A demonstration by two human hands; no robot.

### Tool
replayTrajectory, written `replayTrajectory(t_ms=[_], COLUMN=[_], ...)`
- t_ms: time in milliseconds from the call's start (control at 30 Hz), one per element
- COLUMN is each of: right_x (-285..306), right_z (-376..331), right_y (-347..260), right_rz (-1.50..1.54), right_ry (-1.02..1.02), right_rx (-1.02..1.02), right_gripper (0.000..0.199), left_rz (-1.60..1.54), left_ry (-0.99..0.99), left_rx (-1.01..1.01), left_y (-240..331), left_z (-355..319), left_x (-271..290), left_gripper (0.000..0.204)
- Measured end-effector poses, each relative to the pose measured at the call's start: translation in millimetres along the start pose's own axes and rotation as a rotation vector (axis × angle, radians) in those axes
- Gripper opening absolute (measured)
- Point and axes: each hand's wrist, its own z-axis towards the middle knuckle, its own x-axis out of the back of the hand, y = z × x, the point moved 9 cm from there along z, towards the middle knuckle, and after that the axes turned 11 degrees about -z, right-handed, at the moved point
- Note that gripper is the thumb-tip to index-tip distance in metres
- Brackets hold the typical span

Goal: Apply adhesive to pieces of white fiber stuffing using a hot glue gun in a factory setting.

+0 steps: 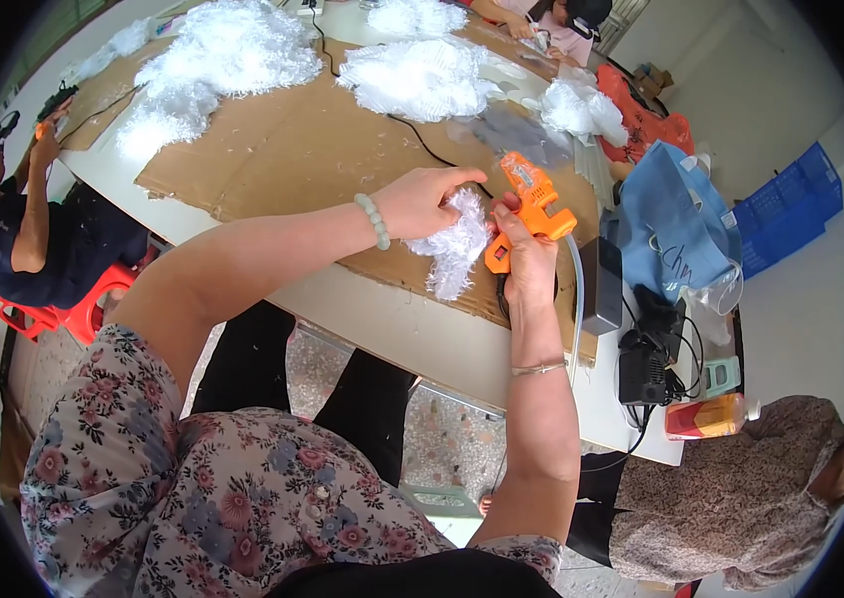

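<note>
My right hand (532,261) is wrapped round the handle of an orange hot glue gun (540,215), its nozzle pointing up and away from me. A long translucent glue stick (577,289) curves out of the gun's rear and down beside my forearm. Just left of it, my left hand (420,204) is closed on a tuft of white shredded, tinsel-like material (457,247). Part of the tuft hangs below my fingers, over the cardboard; the fingertips' exact hold is partly hidden. The glue gun is close beside the tuft, and I cannot tell whether they touch.
Brown cardboard (273,164) covers the table, with white fluffy heaps (243,50) along the far side. On the right stand a dark box (601,287), a blue bag (671,214), black adapters with cables (644,374) and a bottle (706,417). Co-workers sit around the table.
</note>
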Motion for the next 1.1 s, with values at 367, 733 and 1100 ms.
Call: replayTrajectory(t_ms=[367, 733, 1100], right_x=[-9, 3, 20], right_z=[-5, -3, 3], right_y=[-10, -13, -10], right_rz=[-0.060, -0.140, -0.178], right_ry=[-0.081, 0.030, 0.131], right_rx=[0.079, 0.051, 0.045], right_gripper=[0.034, 0.034, 0.036], left_rz=[-0.395, -0.146, 0.103], left_ry=[0.101, 0.055, 0.368], left_rx=[0.002, 0.051, 0.078], left_y=[-3, -29, -54], left_z=[8, -5, 11], left_x=[-7, 23, 119], left_gripper=[0.041, 0.023, 0.022])
